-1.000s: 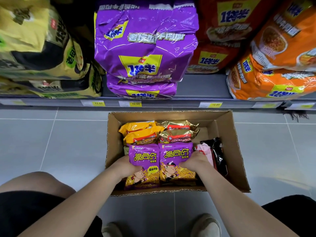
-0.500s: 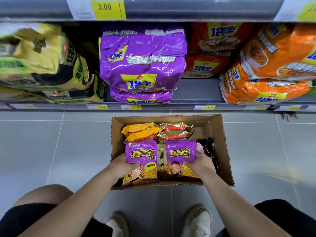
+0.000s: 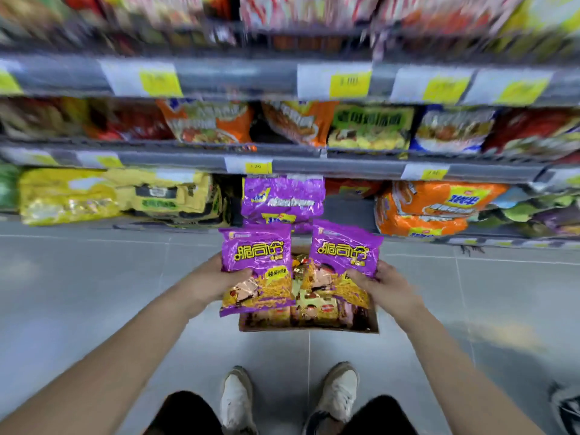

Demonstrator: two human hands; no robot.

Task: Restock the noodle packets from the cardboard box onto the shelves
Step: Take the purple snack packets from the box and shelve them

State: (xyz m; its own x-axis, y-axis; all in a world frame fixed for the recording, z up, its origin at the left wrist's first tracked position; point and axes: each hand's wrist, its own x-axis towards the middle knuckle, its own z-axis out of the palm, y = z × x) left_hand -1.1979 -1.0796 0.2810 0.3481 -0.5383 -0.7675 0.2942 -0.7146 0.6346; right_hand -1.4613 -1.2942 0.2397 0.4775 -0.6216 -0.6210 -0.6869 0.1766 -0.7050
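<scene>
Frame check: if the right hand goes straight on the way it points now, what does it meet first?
Probably the large purple multipack on the bottom shelf: the right hand, gripping a small purple packet, points up-left toward it. Depth is unclear.

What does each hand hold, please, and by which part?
Left hand: left purple packet, by its left edge; right hand: right purple packet, by its lower right edge.

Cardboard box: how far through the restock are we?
Done: cannot tell what is already shelved. In hand: left hand grips a purple noodle packet, right hand a second purple packet, both above the cardboard box. Left: place both on the shelves; other packets lie in the box.
</scene>
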